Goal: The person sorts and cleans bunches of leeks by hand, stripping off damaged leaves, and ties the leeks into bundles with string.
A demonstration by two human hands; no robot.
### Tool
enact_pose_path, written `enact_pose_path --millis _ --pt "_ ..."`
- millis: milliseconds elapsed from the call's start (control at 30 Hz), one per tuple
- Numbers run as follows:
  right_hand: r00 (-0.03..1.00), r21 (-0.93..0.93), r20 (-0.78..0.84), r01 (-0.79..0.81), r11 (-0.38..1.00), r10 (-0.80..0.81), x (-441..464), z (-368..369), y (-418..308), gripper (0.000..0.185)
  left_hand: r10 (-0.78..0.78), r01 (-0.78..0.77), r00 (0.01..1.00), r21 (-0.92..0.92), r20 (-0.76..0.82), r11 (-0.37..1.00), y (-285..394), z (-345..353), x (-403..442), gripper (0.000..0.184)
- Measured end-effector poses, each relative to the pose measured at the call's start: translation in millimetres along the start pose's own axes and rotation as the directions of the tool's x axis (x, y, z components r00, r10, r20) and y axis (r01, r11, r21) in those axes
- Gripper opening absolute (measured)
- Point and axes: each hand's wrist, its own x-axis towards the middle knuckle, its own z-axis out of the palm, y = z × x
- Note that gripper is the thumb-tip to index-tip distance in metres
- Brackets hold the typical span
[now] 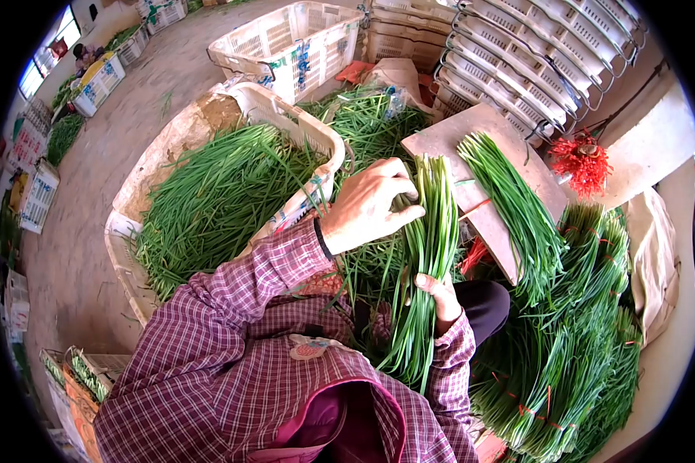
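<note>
My right hand (440, 301) is closed around the lower part of a loose bunch of garlic chives (432, 231), held upright with the pale cut ends at the top. Beside those pale ends is my left hand (372, 202), its fingers and thumb curled in towards the stalks. Whatever is between its fingertips is too small to make out. Just right of the held bunch, another bunch of garlic chives (510, 204) lies across a tilted board (483, 147), its green tips hanging over the edge.
A white crate (123, 239) of loose chives stands at left, an open crate (286, 50) behind it. Stacked crates (517, 62) lean at back right. Red ties (581, 163) hang beyond the board. Tied bunches (548, 370) are piled at right.
</note>
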Motion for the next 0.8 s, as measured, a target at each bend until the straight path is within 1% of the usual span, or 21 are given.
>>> enact_pose_path --millis 67,100,133,200,233,267,333,367,400,467,500,533,567,600,667,700,733,767,800 --pt "1.0 -0.026 -0.008 -0.016 1.0 0.016 -2.1 8.3 -5.1 0.033 -0.001 0.001 1.0 -0.084 0.003 0.996 -7.6 1.7 3.0 0.024" --pt "1.0 -0.039 0.005 -0.018 0.999 0.018 -1.0 7.9 -4.6 0.032 -0.036 0.036 0.999 -0.125 0.002 0.992 -9.3 3.9 4.3 0.022" --pt "1.0 -0.053 0.017 -0.019 0.998 0.019 0.0 6.9 -2.9 0.03 -0.035 0.035 0.999 -0.125 0.003 0.992 -12.8 5.6 5.7 0.022" --pt "1.0 -0.049 0.024 -0.007 0.999 0.008 2.2 4.5 0.9 0.029 -0.05 0.062 0.997 -0.226 0.058 0.972 -21.6 8.7 9.7 0.019" --pt "0.999 -0.029 0.031 -0.018 0.999 0.019 2.9 3.3 1.8 0.03 -0.062 0.075 0.997 -0.287 0.052 0.955 -24.8 10.5 10.9 0.018" --pt "0.999 -0.009 0.037 -0.03 1.0 0.03 2.4 3.0 1.9 0.031 -0.061 0.074 0.997 -0.288 0.053 0.955 -22.8 9.0 12.1 0.018" --pt "0.998 -0.015 0.04 -0.047 0.999 0.048 0.3 3.6 -0.4 0.032 -0.117 0.124 0.992 -0.14 0.054 0.982 -18.3 4.9 13.8 0.017" --pt "0.997 -0.024 0.048 -0.064 0.998 0.065 0.5 4.3 -1.5 0.033 -0.041 0.037 0.998 -0.065 -0.054 0.997 -16.8 3.7 16.0 0.014" --pt "0.996 -0.025 0.051 -0.066 0.998 0.067 1.5 1.6 1.0 0.033 -0.036 0.043 0.992 0.06 -0.119 0.997 -19.1 2.2 20.3 0.014" --pt "0.995 -0.047 0.086 -0.046 0.998 0.05 1.8 -9.5 10.9 0.045 -0.062 0.11 0.978 0.237 -0.2 0.965 -38.3 -6.1 32.0 0.013" --pt "0.99 0.0 0.139 -0.023 1.0 0.022 1.0 -12.7 12.4 0.05 -0.088 0.153 0.969 0.279 -0.232 0.948 -49.6 -15.6 39.2 0.013" --pt "0.995 -0.008 0.092 -0.044 0.999 0.045 -1.9 -15.3 12.7 0.053 -0.111 0.195 0.958 0.317 -0.263 0.928 -61.1 -26.2 45.1 0.013" --pt "0.993 0.033 0.104 -0.067 0.997 0.063 -2.7 -22.7 15.9 0.054 -0.117 0.222 0.95 0.364 -0.29 0.905 -71.5 -36.2 47.9 0.012" --pt "0.99 0.073 0.119 -0.09 0.993 0.081 -2.5 -27.5 18.1 0.055 -0.035 0.191 0.946 0.465 -0.324 0.864 -77.1 -43.0 46.1 0.015" --pt "0.994 0.095 0.091 -0.066 0.993 0.058 -2.5 -29.5 19.9 0.054 -0.153 0.225 0.97 0.452 -0.19 0.863 -86.3 -53.9 42.1 0.028" --pt "0.995 0.114 0.087 -0.06 0.992 0.05 -2.4 -28.3 18.8 0.054 -0.324 0.313 0.944 0.505 -0.07 0.804 -84.2 -58.5 40.9 0.036" --pt "0.996 0.132 0.083 -0.054 0.99 0.043 -2.1 -27.7 18.2 0.053 -0.322 0.312 0.944 0.505 -0.069 0.805 -85.2 -56.2 37.7 0.036" --pt "0.995 0.154 0.09 -0.066 0.986 0.053 -1.4 -29.8 19.6 0.052 -0.408 0.37 0.913 0.369 0.027 0.853 -87.9 -51.8 33.3 0.04" --pt "0.994 0.149 0.1 -0.052 0.987 0.037 0.5 -28.1 19.1 0.051 -0.471 0.435 0.872 0.228 0.136 0.871 -81.9 -50.1 29.7 0.045"
